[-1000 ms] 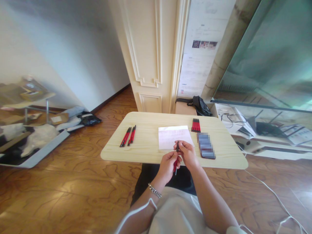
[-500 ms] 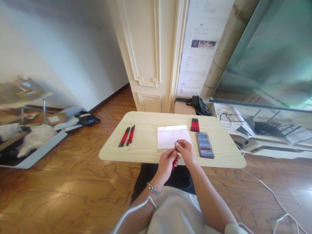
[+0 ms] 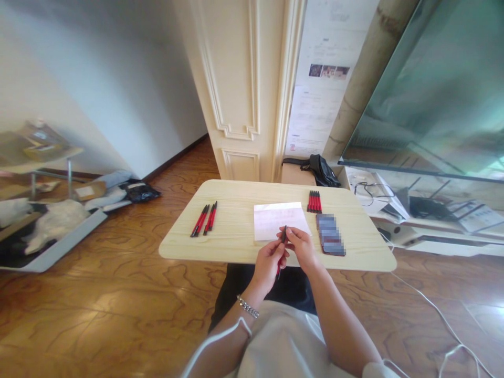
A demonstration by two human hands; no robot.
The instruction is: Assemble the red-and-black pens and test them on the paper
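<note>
Over the near edge of a light wooden table (image 3: 236,247) I hold one red and black pen (image 3: 282,247) in both hands. My left hand (image 3: 269,264) is closed around its lower red part. My right hand (image 3: 300,245) pinches its upper black end. Just beyond my hands lies a white sheet of paper (image 3: 275,219). Several red and black pens (image 3: 205,219) lie on the table's left side. Another group of such pens (image 3: 314,201) lies at the far right. A dark phone (image 3: 329,234) rests right of the paper.
A black bag (image 3: 319,170) sits behind the table by the cream door panel (image 3: 244,89). A low white shelf (image 3: 425,220) with cables stands at the right under a glass pane. Clutter and a grey tray (image 3: 51,231) lie on the wooden floor at left. A white cable (image 3: 437,315) runs across the floor.
My hands and the pen stay at the table's near edge; the pen's black end shows a little higher above my right fingers. The camera shifted slightly.
</note>
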